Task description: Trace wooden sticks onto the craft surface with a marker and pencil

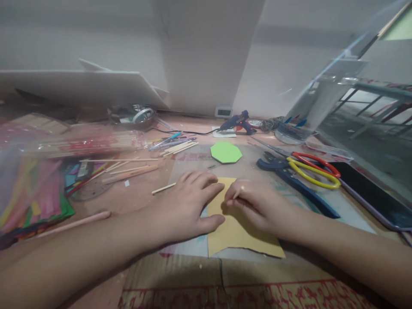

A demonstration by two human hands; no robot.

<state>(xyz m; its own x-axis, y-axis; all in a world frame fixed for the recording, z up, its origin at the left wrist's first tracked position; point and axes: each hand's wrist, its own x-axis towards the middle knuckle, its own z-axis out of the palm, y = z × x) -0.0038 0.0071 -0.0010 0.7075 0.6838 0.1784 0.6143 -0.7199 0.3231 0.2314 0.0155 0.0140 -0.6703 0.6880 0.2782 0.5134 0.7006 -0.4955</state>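
Note:
A piece of yellow paper or foam sheet (238,236) with a ragged lower edge lies in front of me. My left hand (196,201) rests on its left side, fingers spread and holding nothing. Over the sheet's right part, my right hand (257,201) is closed in a pinch around a thin wooden stick (241,189); only the stick's pale end shows above the fingers. Just beyond the sheet lies a green octagon (225,152). Another wooden stick (163,188) lies beside my left hand.
Right of the sheet are red-and-yellow-handled scissors (313,171), blue-handled pliers (302,191) and a phone (376,195). At the back stand a glue gun (236,122) and a clear container (299,124). Loose sticks (180,148), bagged sticks (90,143) and colourful strips (35,189) occupy the left.

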